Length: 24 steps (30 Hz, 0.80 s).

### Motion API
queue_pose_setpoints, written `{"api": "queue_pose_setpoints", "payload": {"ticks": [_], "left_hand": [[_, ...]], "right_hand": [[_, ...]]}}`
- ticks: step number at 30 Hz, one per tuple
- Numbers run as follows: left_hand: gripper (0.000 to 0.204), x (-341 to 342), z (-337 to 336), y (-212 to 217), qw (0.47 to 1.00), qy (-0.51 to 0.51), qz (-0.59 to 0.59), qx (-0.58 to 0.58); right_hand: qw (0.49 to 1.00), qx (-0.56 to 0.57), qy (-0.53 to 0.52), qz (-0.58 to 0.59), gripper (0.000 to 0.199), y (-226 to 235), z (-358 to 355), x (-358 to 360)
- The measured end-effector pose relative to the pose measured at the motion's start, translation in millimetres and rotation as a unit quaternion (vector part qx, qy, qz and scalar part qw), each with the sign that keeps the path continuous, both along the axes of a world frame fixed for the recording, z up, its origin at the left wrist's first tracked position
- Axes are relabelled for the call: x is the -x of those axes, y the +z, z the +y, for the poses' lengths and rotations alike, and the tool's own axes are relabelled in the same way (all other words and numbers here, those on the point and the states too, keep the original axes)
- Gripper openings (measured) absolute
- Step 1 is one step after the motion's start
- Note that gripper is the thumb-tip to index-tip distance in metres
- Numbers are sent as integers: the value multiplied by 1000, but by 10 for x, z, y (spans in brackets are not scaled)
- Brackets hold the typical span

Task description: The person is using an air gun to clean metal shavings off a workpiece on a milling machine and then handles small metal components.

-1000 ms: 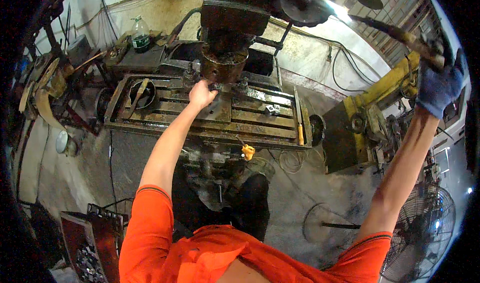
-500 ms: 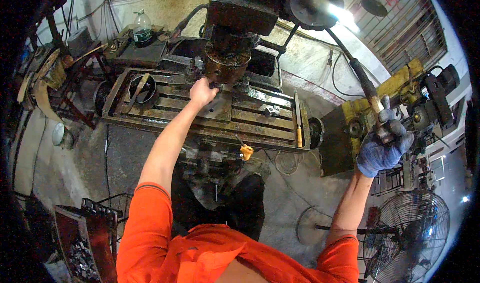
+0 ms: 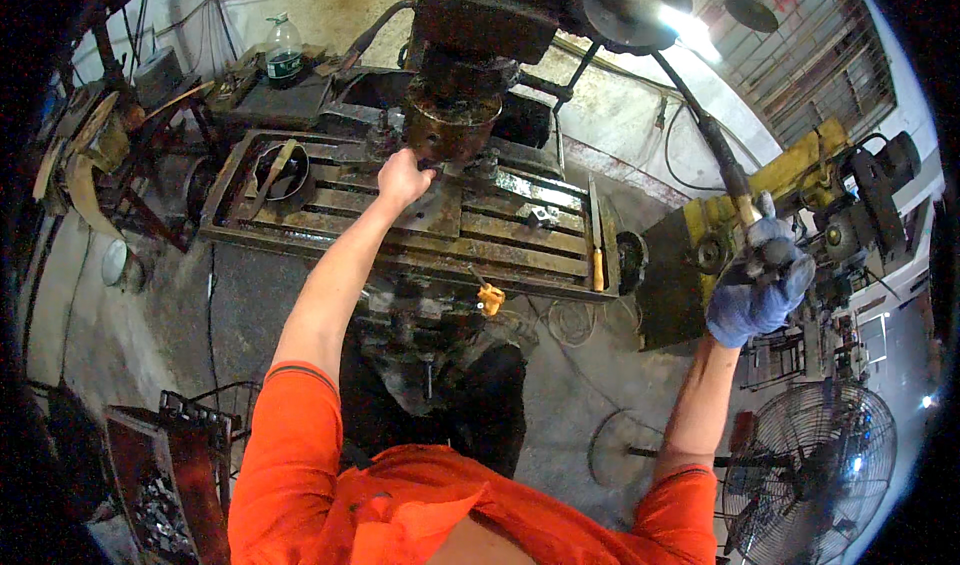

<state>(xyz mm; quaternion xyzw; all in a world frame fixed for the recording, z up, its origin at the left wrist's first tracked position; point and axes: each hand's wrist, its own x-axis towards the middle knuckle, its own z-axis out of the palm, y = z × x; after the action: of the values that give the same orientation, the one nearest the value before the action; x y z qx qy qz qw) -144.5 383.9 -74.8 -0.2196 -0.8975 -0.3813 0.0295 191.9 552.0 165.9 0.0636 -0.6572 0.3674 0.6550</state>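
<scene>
Tho L grip (image 3: 405, 179) nr spindle (image 3: 455, 128) is unclear, R grip (image 3: 758, 283) clasps lever (image 3: 712, 140), long axis pointing up-left.

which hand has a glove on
The right hand, holding the long lever: it wears a blue glove, while the left hand, by the spindle, is bare.

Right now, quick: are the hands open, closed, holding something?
Left bare hand: curled beside the dark round metal spindle; any hold cannot be told.
Right blue-gloved hand: closed on the long dark lever.
</scene>
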Motion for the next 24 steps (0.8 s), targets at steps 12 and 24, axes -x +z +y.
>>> {"api": "queue_pose_setpoints", "payload": {"ticks": [12,24], "left_hand": [[35,126,-12,-103,998,-22,-41,30],[41,165,-200,-14,996,-64,-51,21]], "right_hand": [[998,37,27,30,45,-9,-85,89],[995,-3,91,-28,38,-37,15,4]]}}
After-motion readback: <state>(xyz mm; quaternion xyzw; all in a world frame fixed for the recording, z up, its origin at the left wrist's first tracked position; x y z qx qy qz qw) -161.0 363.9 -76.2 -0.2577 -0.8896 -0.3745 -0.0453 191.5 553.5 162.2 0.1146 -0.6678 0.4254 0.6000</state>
